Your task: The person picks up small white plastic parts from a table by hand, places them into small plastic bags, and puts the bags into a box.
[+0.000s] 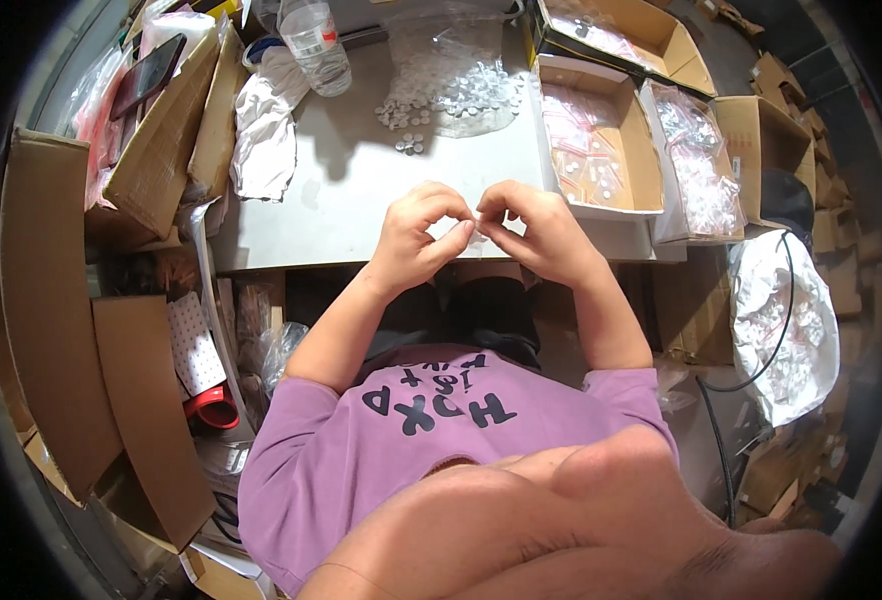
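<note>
Over the front edge of the white table [336, 225], my left hand [416, 235] and my right hand [546, 235] meet, thumbs and forefingers pinched together. Between the fingertips is a small, pale, see-through piece, too small to make out. Beyond my hands lies a large clear plastic bag [446, 40], with many small white round discs [431, 105] in it and spilled at its mouth. A few loose discs [409, 145] rest closer to me. To the right of my hands, an open cardboard box [616, 208] holds small clear bags [586, 150] with white discs in them.
A plastic cup [318, 55] and a crumpled white cloth [264, 130] are at the back left, beside cardboard boxes [166, 165] and a phone [148, 75]. Right of the table stand a box of filled bags [706, 185] and a white sack [786, 325]; a black cable [716, 430] hangs nearby.
</note>
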`<state>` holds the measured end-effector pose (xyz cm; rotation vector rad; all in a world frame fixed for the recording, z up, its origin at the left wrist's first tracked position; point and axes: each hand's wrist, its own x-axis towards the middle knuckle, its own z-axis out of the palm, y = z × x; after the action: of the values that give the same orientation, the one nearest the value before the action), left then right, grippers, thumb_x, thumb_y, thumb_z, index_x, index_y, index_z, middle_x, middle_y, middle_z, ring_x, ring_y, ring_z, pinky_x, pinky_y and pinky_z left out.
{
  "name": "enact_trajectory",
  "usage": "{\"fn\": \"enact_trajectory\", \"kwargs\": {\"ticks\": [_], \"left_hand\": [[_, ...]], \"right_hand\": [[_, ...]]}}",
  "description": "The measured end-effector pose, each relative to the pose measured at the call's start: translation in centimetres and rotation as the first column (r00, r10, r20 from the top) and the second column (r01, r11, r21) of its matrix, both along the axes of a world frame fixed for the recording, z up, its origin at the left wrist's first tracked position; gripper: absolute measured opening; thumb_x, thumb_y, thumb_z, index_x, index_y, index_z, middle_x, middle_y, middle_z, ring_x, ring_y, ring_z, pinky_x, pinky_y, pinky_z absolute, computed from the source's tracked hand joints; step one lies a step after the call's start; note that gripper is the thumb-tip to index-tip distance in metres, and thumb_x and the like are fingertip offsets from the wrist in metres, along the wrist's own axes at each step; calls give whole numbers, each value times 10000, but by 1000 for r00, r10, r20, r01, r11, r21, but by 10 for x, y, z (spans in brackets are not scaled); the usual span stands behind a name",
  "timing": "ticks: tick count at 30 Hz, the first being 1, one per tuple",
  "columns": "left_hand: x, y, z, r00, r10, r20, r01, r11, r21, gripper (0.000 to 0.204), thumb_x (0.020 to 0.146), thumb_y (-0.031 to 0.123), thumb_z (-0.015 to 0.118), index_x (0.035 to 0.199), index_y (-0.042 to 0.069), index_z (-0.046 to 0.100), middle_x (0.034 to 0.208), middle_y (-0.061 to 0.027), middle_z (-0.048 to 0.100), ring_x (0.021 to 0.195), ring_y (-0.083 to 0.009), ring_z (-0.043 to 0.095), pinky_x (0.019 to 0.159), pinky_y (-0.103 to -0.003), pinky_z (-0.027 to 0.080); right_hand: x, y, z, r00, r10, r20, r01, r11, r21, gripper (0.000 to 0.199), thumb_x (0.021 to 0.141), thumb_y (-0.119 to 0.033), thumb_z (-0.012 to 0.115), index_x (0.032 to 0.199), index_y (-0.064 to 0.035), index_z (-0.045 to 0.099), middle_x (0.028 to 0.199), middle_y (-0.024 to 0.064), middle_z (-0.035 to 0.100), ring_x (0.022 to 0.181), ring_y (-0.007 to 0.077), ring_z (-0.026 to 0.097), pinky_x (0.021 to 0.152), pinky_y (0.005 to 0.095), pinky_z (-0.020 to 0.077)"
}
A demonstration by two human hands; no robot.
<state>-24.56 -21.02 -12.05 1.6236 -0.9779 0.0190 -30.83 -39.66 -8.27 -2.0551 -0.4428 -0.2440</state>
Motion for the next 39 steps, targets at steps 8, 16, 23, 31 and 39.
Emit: {"fn": "enact_trajectory", "kwargs": {"ticks": [8, 16, 23, 31, 39], "left_hand": [[-4, -6, -1, 1000, -5, -20, 4, 998, -56, 60, 737, 47, 693, 762, 15, 649, 764, -90, 643, 695, -208, 606, 629, -306, 475], [-2, -6, -10, 979, -12, -204, -16, 991, -131, 67, 803, 70, 692, 823, 13, 665, 808, -64, 653, 732, -152, 565, 645, -265, 433], [2, 0, -13, 977, 0, -214, -23, 994, -108, 116, 806, 94, 693, 872, 3, 664, 824, -63, 648, 725, -140, 548, 647, -261, 427], [3, 5, -13, 963, -71, -258, 63, 997, -39, 147, 836, 85, 681, 954, 5, 646, 900, -49, 621, 796, -114, 519, 706, -244, 398], [4, 4, -11, 958, -35, -285, 23, 999, -46, 175, 818, 143, 696, 929, 10, 669, 807, -60, 657, 742, -135, 588, 654, -259, 433]], "right_hand": [[-11, -1, 2, 995, -1, 101, 14, 992, -125, 106, 808, 36, 636, 902, -4, 606, 815, 125, 585, 712, 288, 602, 636, 344, 486], [-44, -75, 18, 808, -534, 249, 579, 796, -174, 150, 795, 19, 655, 929, -37, 696, 852, 112, 684, 769, 232, 659, 683, 330, 511], [-71, -165, 22, 322, -761, 563, 946, 275, -170, 186, 842, -164, 701, 950, -12, 691, 807, 97, 645, 698, 248, 610, 674, 340, 490], [-62, -196, -6, 477, -859, 184, 847, 394, -356, 169, 830, -147, 654, 907, 2, 673, 850, 155, 647, 790, 278, 632, 733, 361, 486], [-40, -191, 4, 539, -731, 419, 831, 379, -407, 176, 822, -102, 639, 966, -5, 664, 898, 161, 636, 811, 315, 629, 774, 382, 489]]}}
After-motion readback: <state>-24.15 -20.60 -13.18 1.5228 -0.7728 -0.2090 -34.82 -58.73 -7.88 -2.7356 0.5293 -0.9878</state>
